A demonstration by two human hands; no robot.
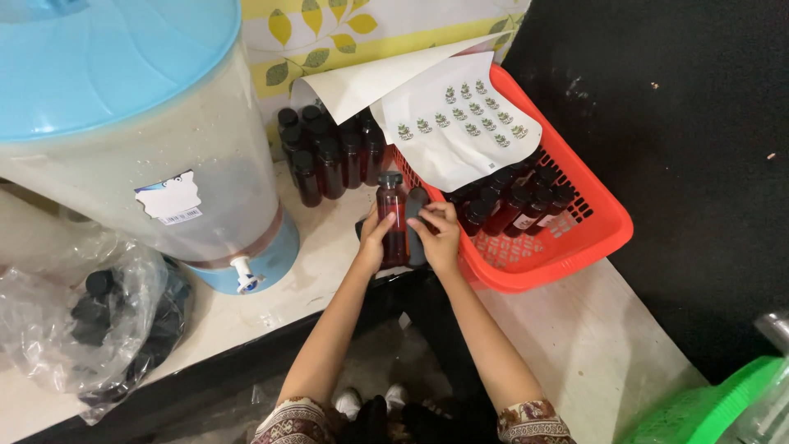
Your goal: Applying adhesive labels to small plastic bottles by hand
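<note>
My left hand (372, 240) and my right hand (438, 236) together hold a small bottle (392, 215) of dark red liquid with a black cap, upright over the counter edge. The left hand wraps its left side; the right hand's fingers press on its right side. Just right of my hands stands a red plastic basket (567, 247) with several capped bottles (516, 204) of the same kind. A white sheet of round stickers (464, 123) lies over the basket's far end. Behind the held bottle stands a group of several more dark bottles (329, 152).
A large translucent drink dispenser (140, 156) with a blue lid and a white tap (243, 274) fills the left. A clear plastic bag of black caps (99, 321) lies at the lower left. A black wall is at the right, a green object (699, 407) at the bottom right.
</note>
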